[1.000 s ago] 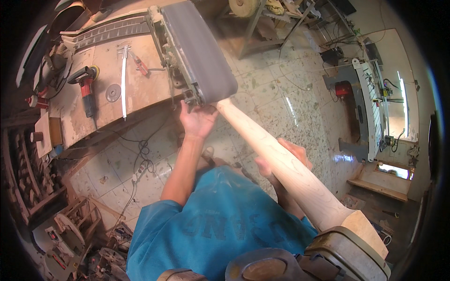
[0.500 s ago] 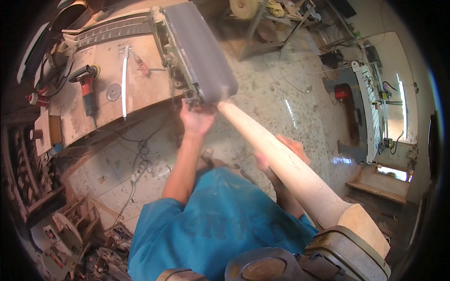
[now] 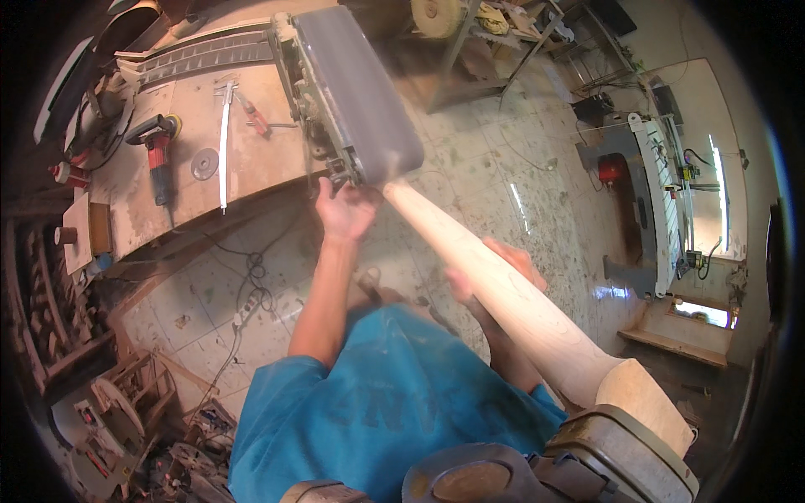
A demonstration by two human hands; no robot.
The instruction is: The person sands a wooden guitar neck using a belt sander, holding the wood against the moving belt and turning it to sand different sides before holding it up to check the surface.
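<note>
A long, pale, tapered wooden leg (image 3: 503, 285) runs diagonally, with a squared block at its near right end. Its narrow far tip lies by the rounded end of the grey belt sander (image 3: 360, 92), whose belt looks blurred. My right hand (image 3: 513, 264) wraps around the middle of the leg, thumb on one side and fingers on the other. My left hand (image 3: 345, 211) is palm up under the sander's end, next to the tip. Its thumb points up, while its other fingers are shaded and partly hidden; whether they grip the tip cannot be made out.
On the workbench (image 3: 260, 159) at left lie a red and black power tool (image 3: 158, 163), a grey disc (image 3: 204, 164), a white strip (image 3: 224, 159) and a red-handled tool (image 3: 254, 117). Cables (image 3: 256, 285) trail across the floor. A rail machine (image 3: 662, 201) stands at right.
The wooden leg and both hands have shifted slightly left. A small gap now shows between my left palm and the leg's tip. My right hand keeps its grip.
</note>
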